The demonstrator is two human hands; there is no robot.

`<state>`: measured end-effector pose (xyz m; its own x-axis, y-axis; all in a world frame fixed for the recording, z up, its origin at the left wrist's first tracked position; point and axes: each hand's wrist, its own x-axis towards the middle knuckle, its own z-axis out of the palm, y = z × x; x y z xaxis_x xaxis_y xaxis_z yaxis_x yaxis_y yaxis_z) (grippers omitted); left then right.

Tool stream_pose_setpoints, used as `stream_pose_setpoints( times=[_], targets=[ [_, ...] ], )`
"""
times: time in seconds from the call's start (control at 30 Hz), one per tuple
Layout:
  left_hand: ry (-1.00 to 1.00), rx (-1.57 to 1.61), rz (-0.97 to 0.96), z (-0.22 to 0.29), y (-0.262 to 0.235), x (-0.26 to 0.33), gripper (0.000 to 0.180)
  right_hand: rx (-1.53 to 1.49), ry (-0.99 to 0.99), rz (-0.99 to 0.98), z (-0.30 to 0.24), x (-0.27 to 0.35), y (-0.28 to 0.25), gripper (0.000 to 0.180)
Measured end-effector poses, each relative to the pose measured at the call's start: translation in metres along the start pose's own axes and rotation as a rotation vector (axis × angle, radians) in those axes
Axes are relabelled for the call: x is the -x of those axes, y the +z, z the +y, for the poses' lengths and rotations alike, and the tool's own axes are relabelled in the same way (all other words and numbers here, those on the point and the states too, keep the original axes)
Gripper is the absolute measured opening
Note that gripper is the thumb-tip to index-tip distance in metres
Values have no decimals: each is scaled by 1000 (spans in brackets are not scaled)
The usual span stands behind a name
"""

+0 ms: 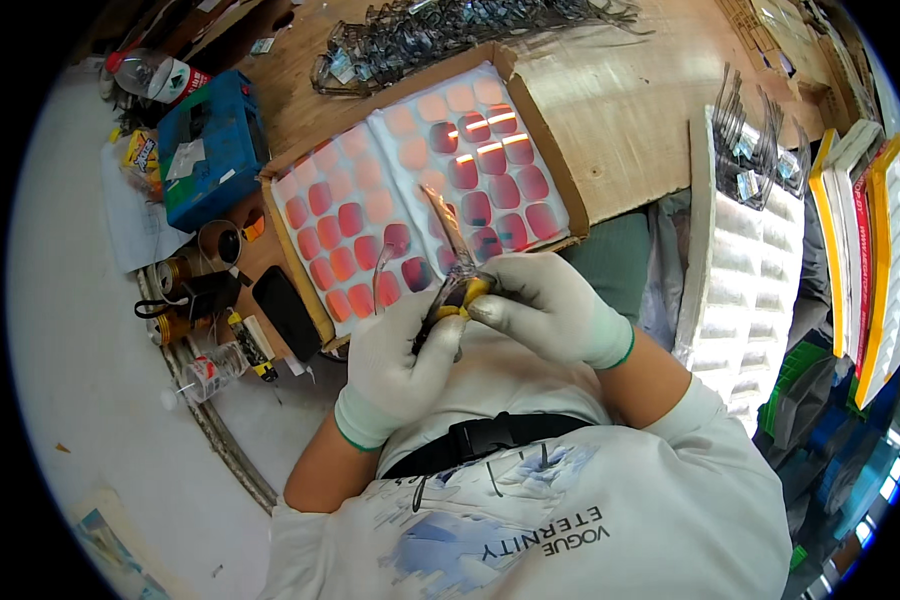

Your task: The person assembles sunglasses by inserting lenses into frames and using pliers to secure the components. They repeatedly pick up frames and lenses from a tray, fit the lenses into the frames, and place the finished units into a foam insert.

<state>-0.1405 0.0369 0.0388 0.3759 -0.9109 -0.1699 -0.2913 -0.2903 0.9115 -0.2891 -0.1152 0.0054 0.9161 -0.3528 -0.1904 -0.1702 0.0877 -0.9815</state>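
Observation:
In front of my body, both hands, in white gloves, are closed on an eyeglass frame [458, 262]. One thin temple points away over the lens box, and another thin curved piece rises beside my left hand [402, 350]. My left hand grips the frame from the left. With thumb and fingers pinched, my right hand [545, 310] holds its right side. Between the fingers shows a small yellow and dark piece [477, 290], too covered to name. Just beyond lies a cardboard box [550, 130] with rows of pink and red tinted lenses [505, 190] on white sheets.
A bundle of wire eyeglass frames [420, 40] lies at the back. More frames [755, 150] rest on a white padded tray [740, 290] at right, beside yellow-edged trays [870, 270]. At left are a blue case [210, 150], a black phone [285, 312] and bottles [155, 75].

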Motion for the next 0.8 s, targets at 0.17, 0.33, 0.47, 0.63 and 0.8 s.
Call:
stream_pose_setpoints(
  times=[0.17, 0.33, 0.47, 0.63, 0.8],
  targets=[
    [86, -162, 149, 5, 12, 0, 17, 133, -140, 66, -2, -3, -1, 22],
    [150, -231, 234, 8, 20, -4, 14, 198, -178, 115, -4, -1, -3, 22],
    [139, -334, -49, 17, 0, -29, 13, 318, -216, 419, -4, 1, -2, 20],
    [280, -537, -576, 44, -9, -70, 17, 730, -477, 123, -14, 22, -47, 24],
    [-39, -287, 70, -65, -1, -211, 45, 664, -288, 96, -20, 45, -82, 19]
  ],
)
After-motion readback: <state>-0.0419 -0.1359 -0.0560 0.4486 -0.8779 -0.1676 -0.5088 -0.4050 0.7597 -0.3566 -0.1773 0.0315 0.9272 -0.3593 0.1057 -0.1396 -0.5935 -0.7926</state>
